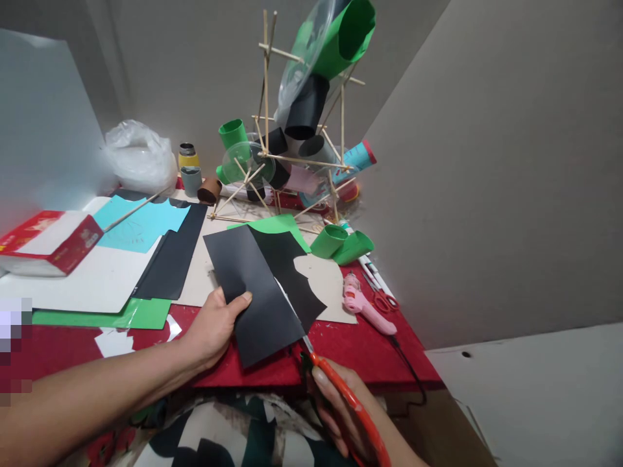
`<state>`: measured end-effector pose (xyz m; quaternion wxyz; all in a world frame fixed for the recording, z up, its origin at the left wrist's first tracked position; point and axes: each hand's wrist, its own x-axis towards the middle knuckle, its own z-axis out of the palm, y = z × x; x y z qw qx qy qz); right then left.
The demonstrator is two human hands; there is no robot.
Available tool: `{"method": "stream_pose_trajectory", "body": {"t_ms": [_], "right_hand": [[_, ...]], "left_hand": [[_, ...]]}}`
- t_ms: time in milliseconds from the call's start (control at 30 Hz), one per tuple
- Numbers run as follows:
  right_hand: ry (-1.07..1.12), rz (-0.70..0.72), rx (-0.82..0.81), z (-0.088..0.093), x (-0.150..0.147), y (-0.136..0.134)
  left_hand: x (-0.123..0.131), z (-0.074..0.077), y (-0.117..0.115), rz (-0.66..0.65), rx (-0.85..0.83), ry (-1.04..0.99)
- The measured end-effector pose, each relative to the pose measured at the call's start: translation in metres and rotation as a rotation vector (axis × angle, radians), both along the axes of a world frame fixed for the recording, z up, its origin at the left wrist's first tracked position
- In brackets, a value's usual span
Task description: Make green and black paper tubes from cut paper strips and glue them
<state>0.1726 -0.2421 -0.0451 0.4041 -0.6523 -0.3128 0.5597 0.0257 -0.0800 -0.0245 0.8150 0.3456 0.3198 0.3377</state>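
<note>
My left hand (pixel 219 324) pinches a black sheet (pixel 250 285) at its left side, thumb on top, above the front of the red-covered table (pixel 350 357). My right hand (pixel 335 402) is closed round red-handled scissors (pixel 348 395). Their blades lie along the sheet's right edge, between it and a darker black part (pixel 287 272) with scalloped cuts on its right side. Part of the blades is hidden by the sheet. A pink glue gun (pixel 365 303) lies to the right of the black paper.
Behind stands a wooden-stick frame (pixel 267 84) with green and black paper tubes. Left are a red-and-white box (pixel 73 240), blue paper (pixel 141 224) and a plastic bag (pixel 139 155). Green tubes (pixel 328 241) and smaller red scissors (pixel 384 300) lie right.
</note>
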Motion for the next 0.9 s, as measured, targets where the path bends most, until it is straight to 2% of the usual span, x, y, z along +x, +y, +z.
{"method": "stream_pose_trajectory", "body": {"t_ms": [200, 367, 467, 600, 767, 900], "right_hand": [[-0.052, 0.014, 0.005, 0.000, 0.000, -0.001], [0.020, 0.031, 0.024, -0.004, 0.001, -0.002], [0.050, 0.031, 0.075, -0.007, 0.001, -0.001], [0.101, 0.031, 0.114, -0.012, 0.004, -0.003], [0.093, 0.041, 0.086, -0.020, 0.006, -0.003], [0.052, 0.044, 0.037, -0.017, 0.005, 0.002]], "left_hand": [[0.001, 0.002, 0.010, 0.013, -0.047, 0.018], [0.002, -0.001, 0.019, 0.087, 0.015, 0.049], [0.003, -0.003, 0.015, 0.115, 0.048, 0.056], [0.002, -0.003, 0.006, 0.084, 0.076, 0.080], [0.001, 0.000, 0.001, 0.051, 0.064, 0.064], [0.000, 0.001, 0.001, 0.063, 0.028, 0.044]]}}
